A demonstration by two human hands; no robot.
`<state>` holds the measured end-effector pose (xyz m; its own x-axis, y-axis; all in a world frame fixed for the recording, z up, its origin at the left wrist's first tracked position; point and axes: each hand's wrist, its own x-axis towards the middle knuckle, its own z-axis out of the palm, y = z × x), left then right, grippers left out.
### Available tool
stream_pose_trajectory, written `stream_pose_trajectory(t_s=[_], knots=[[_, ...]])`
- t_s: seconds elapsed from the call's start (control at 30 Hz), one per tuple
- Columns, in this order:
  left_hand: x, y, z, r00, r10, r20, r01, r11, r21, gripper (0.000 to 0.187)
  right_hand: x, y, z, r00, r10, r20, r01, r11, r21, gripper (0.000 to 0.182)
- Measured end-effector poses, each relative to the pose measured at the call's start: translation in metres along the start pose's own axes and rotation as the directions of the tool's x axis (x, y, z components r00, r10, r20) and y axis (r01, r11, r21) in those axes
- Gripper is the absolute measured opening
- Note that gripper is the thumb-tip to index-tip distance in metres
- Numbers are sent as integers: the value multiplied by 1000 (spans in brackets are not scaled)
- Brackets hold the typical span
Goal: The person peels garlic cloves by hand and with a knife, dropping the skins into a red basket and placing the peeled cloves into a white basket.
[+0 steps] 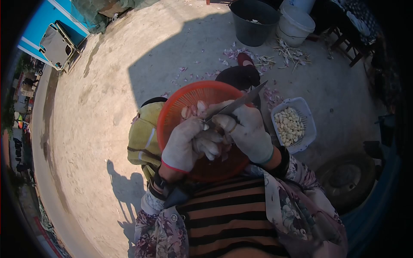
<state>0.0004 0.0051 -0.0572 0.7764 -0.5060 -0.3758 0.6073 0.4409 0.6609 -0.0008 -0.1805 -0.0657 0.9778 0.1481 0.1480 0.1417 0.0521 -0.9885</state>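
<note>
My left hand (180,144), in a whitish glove with a red cuff, is closed with thumb and fingers pinched at a small pale garlic clove (205,126). My right hand (251,135), gloved with a teal cuff, grips a knife (241,101). Its blade slants from upper right down to the clove, and the handle is hidden by the glove. Both hands are over an orange-red plastic basket (165,107) on my lap. Pinkish unpeeled garlic cloves (193,110) lie inside it, partly covered by my hands.
Right of my knees, a white basket (310,127) holds peeled garlic cloves (290,125). Garlic skins and stalks (292,55) litter the concrete by a black bucket (254,26) and a white bucket (296,26). A tyre (344,178) lies at right; a folding chair (58,45) stands far left.
</note>
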Motion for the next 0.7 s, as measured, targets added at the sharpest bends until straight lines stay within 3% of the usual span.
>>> stream_pose_trajectory(t_s=[0.23,0.33,0.4,0.47,0.57,0.7], knots=[[-6,2,7,1000,4,0,-4,977,214,29,-2,-11,-4,991,66,-118,-51,990,133,16],[-12,8,4,997,20,-79,18,895,446,27,-4,-18,-18,975,58,-214,-38,994,98,16],[-16,16,7,979,55,-195,98,713,694,26,3,-28,-23,937,55,-346,-35,997,65,16],[-20,17,13,937,185,-298,162,523,837,24,9,-4,-45,882,-183,-435,1,922,-387,15],[-20,14,0,921,391,-8,41,-76,996,24,10,-4,-60,819,-388,-422,14,749,-663,13],[-7,21,8,859,497,-124,210,-121,970,25,6,-4,-73,794,-512,-328,44,587,-808,11]])
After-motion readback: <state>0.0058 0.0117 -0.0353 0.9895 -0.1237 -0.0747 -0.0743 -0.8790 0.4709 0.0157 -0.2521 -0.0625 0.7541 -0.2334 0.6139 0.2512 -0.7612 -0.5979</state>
